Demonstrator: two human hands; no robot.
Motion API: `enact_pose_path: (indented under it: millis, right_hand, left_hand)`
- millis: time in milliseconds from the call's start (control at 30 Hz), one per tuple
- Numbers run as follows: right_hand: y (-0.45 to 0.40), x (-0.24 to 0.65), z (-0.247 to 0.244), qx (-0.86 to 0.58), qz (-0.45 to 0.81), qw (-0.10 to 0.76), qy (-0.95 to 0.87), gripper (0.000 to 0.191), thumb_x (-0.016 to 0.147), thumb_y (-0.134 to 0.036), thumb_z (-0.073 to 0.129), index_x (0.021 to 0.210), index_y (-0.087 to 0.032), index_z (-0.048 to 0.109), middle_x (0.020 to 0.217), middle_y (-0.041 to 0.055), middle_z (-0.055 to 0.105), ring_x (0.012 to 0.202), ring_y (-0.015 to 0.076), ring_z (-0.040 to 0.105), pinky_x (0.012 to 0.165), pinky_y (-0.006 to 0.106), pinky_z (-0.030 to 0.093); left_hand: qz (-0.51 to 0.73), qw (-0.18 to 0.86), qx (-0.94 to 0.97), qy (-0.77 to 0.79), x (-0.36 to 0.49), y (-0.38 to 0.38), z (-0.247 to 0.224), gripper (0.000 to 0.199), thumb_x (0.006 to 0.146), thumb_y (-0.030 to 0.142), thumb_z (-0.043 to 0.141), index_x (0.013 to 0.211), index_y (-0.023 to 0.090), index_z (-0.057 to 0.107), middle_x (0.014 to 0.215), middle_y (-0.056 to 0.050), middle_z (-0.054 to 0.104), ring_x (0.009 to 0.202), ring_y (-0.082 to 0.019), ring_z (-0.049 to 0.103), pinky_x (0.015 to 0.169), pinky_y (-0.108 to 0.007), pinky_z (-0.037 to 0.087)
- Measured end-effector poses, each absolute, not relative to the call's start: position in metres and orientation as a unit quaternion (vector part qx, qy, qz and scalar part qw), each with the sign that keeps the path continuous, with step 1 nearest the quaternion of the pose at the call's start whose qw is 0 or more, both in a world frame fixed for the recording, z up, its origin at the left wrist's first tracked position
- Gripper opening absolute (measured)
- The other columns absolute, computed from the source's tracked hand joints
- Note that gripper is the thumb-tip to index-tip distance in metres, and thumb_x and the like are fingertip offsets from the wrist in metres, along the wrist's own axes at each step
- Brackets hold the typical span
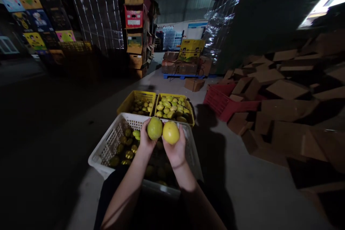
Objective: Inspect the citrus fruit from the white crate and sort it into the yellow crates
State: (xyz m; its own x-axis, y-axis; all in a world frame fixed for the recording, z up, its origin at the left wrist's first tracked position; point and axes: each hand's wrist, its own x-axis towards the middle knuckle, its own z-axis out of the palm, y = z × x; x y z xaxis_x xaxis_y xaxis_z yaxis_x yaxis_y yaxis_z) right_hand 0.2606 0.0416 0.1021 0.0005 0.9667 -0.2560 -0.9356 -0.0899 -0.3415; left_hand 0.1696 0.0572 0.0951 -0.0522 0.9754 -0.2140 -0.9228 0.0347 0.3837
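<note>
My left hand [146,139] is wrapped round a green fruit [155,128]. Beside it, my right hand [176,150] holds a yellow fruit [170,132], with the fingers behind and around it. The two fruits are side by side, nearly touching, above a white crate [105,140]. Several green and yellowish fruits [129,155] lie inside that crate, many in shadow, and my forearms hide part of them.
Beyond the white crate stand two yellow crates [122,105] of fruit. A red crate [219,100] and a heap of cardboard boxes [288,111] lie to the right. Stacked boxes [134,19] and a blue pallet [182,77] are farther back.
</note>
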Motion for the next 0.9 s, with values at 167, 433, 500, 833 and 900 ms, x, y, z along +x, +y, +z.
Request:
enact_pose_path:
  millis: [167,433,500,833,900]
  right_hand:
    - [0.043,0.266,0.100,-0.232,0.751,0.618,0.014,0.027,0.088,-0.043,0.057,0.084,-0.018,0.068,0.077,0.0024,0.075,0.074,0.0153,0.071,0.073,0.027,0.060]
    - [0.050,0.284,0.078,-0.250,0.785,0.562,-0.071,0.014,0.079,-0.027,0.062,0.086,-0.017,0.068,0.078,0.0062,0.076,0.072,0.0208,0.072,0.059,0.031,0.059]
    - [0.052,0.288,0.074,-0.251,0.781,0.566,-0.079,0.017,0.074,-0.026,0.067,0.088,-0.016,0.068,0.081,0.0080,0.076,0.074,0.0220,0.073,0.060,0.031,0.060]
    - [0.058,0.292,0.068,-0.259,0.774,0.568,-0.101,0.016,0.074,-0.031,0.070,0.083,-0.020,0.066,0.073,0.0044,0.075,0.060,0.0186,0.070,0.043,0.024,0.053]
    - [0.061,0.293,0.062,-0.254,0.790,0.548,-0.102,0.017,0.075,-0.032,0.067,0.085,-0.019,0.066,0.076,0.0067,0.076,0.061,0.0204,0.070,0.039,0.024,0.049]
  left_hand:
    - [0.678,0.706,-0.051,0.196,0.157,0.057,0.094,0.027,0.087,0.032,0.051,0.107,0.021,0.063,0.078,-0.005,0.069,0.073,-0.018,0.068,0.069,-0.031,0.058]
    - [0.660,0.711,-0.065,0.234,0.154,0.060,0.091,0.027,0.090,0.034,0.049,0.108,0.020,0.064,0.076,-0.006,0.067,0.069,-0.019,0.066,0.065,-0.033,0.057]
    - [0.641,0.717,-0.075,0.263,0.154,0.062,0.086,0.031,0.092,0.027,0.040,0.110,0.019,0.063,0.075,-0.007,0.067,0.066,-0.020,0.066,0.061,-0.034,0.057]
    - [0.659,0.706,-0.081,0.246,0.154,0.056,0.097,0.020,0.088,0.032,0.059,0.101,0.018,0.063,0.075,-0.003,0.069,0.066,-0.016,0.067,0.067,-0.031,0.059]
    - [0.638,0.724,-0.079,0.250,0.152,0.057,0.097,0.027,0.092,0.035,0.053,0.107,0.015,0.062,0.076,-0.007,0.069,0.066,-0.018,0.068,0.064,-0.031,0.058]
